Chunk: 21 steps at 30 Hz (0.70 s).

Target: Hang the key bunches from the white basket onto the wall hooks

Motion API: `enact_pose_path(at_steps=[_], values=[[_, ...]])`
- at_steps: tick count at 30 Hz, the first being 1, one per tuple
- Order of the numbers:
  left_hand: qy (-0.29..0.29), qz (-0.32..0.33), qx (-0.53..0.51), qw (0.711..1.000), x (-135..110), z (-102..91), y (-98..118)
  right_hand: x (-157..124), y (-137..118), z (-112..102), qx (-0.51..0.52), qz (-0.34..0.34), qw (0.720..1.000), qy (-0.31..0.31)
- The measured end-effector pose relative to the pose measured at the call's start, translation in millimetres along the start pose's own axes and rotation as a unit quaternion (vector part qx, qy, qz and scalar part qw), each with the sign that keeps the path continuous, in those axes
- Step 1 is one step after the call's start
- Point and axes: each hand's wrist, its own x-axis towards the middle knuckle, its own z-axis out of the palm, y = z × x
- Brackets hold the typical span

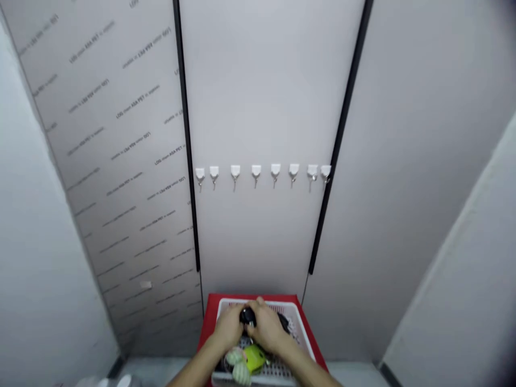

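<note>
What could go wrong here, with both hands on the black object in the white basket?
1. The black object, held between the left hand and right hand, might slip back into the white basket.
2. The yellow-green item and pale toy lie by the front rim; a snag might pull them out.

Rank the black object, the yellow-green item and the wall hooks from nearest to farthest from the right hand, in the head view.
1. Black object, held in the right hand, centre.
2. Yellow-green item, just below, in the basket.
3. Wall hooks, far up the panel.
</note>
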Motion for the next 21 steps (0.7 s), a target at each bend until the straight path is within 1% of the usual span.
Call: enact_pose_path(at_steps=[4,6,8,9,10,11,12,13,14,16,17,18,19,21], values=[[0.017,0.012,-0.101,0.995,0,-3.0,10,-3,1,-5,0.039,0.018,0.998,0.039],[0.04,0.025,-0.159,0.986,-1,-6.7,16,-3,1,-13,0.089,0.016,0.994,0.059],[0.082,0.024,-0.197,0.977,-1,-12.3,22,-1,-1,-23,0.174,0.019,0.981,0.082],[0.103,0.009,-0.214,0.971,-1,-15.8,26,-1,-3,-29,0.229,0.023,0.969,0.092],[0.111,-0.012,-0.237,0.965,0,-19.6,29,-1,-5,-36,0.287,0.025,0.952,0.099],[0.102,-0.035,-0.269,0.957,0,-23.3,33,-1,-8,-41,0.345,0.026,0.933,0.101],[0.079,-0.057,-0.312,0.945,1,-26.7,36,-1,-10,-47,0.402,0.025,0.91,0.096],[0.038,-0.067,-0.362,0.929,1,-29.5,39,-1,-12,-51,0.454,0.024,0.887,0.086],[0.007,-0.069,-0.41,0.909,1,-31.6,41,-1,-13,-54,0.498,0.025,0.864,0.072],[-0.016,-0.067,-0.482,0.873,1,-33.4,44,0,-15,-56,0.562,0.029,0.825,0.048],[-0.015,-0.066,-0.504,0.861,0,-33.2,44,0,-15,-55,0.58,0.032,0.813,0.042],[-0.01,-0.067,-0.514,0.855,0,-32.6,44,1,-15,-55,0.589,0.034,0.806,0.042],[-0.006,-0.067,-0.512,0.856,-1,-31.9,44,1,-15,-53,0.591,0.036,0.805,0.046],[0.001,-0.07,-0.486,0.871,-3,-31.0,42,1,-14,-52,0.58,0.037,0.812,0.063]])
